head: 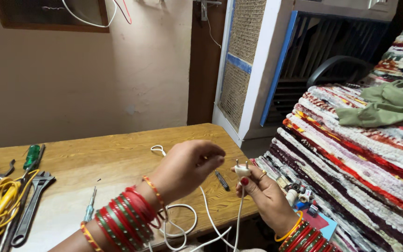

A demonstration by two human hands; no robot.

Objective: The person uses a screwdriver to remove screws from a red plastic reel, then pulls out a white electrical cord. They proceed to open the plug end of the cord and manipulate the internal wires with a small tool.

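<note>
The right hand [264, 193] pinches a small white plug [242, 170] just past the table's [117, 154] right edge, pins up, its white cord [211, 219] trailing down and looping back onto the table's near edge; the left hand [187, 168] hovers close beside it with fingers loosely curled, holding nothing I can make out. The plug looks light and hard, best gripped by its body, clear of the pins, while the cord is limp and prone to tangle; small spools and a blue packet [325, 224] lie by the striped rug [360, 154].
</note>
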